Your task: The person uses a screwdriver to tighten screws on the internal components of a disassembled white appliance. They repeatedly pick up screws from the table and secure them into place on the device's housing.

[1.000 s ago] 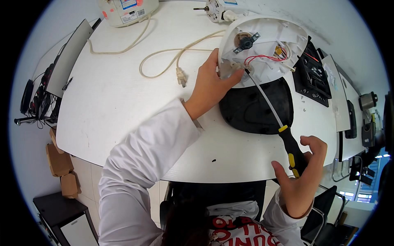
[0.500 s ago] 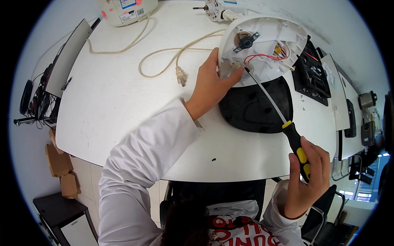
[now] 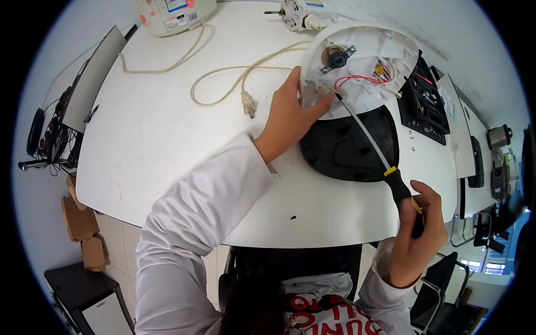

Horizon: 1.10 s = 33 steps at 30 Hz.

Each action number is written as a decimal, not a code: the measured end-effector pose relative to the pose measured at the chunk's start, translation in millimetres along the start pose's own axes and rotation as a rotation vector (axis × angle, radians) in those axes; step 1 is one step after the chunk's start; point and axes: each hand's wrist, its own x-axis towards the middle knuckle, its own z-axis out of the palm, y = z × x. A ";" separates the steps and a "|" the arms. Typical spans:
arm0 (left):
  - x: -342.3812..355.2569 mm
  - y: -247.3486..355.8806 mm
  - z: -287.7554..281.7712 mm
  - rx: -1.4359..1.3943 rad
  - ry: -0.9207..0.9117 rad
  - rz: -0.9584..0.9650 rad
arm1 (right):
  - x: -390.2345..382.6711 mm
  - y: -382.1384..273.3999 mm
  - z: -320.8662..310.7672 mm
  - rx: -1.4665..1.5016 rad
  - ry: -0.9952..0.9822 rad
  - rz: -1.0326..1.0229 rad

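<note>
My left hand (image 3: 293,114) grips the near left rim of a white rounded plastic housing (image 3: 393,47), tilted so its inside shows. Within the housing are a dark fitting with metal tabs (image 3: 336,58), red wires (image 3: 363,77) and white wires. A long-shafted screwdriver (image 3: 365,134) with a black and yellow handle is in my right hand (image 3: 420,237), its fingers curled around the handle. The screwdriver's tip meets the inside of the housing by my left thumb; whatever it touches there is too small to make out. Partly under the housing lies a black curved plastic cover (image 3: 346,148).
A black tool case (image 3: 425,106) stands on the right, small bits beside it. Behind are a white motor (image 3: 291,15) with a metal shaft and a white appliance (image 3: 176,15). A beige power cord (image 3: 215,104) loops left of the housing. One small dark piece (image 3: 293,218) lies near the table's front edge.
The screwdriver handle has turned in my right hand, and my fingers have shifted around it. The tip stays at about the same spot. My left hand keeps its grip on the housing.
</note>
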 end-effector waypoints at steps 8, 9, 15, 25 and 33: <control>1.5 -5.6 -1.2 -0.013 -0.004 0.039 | -0.8 7.9 -3.2 -0.085 -0.107 -0.071; 1.5 -5.1 -0.5 -0.007 -0.003 0.033 | 2.4 6.4 -3.9 -0.110 -0.060 -0.113; -0.1 -3.4 0.6 0.000 0.019 0.037 | 16.8 10.0 -6.8 -0.183 -0.059 -0.073; 0.6 -2.9 0.0 0.029 0.005 0.002 | 22.4 5.3 -13.4 -0.140 -0.179 -0.027; 1.5 -1.9 -1.4 0.039 0.008 0.010 | 21.2 2.2 -16.3 -0.212 -0.166 -0.185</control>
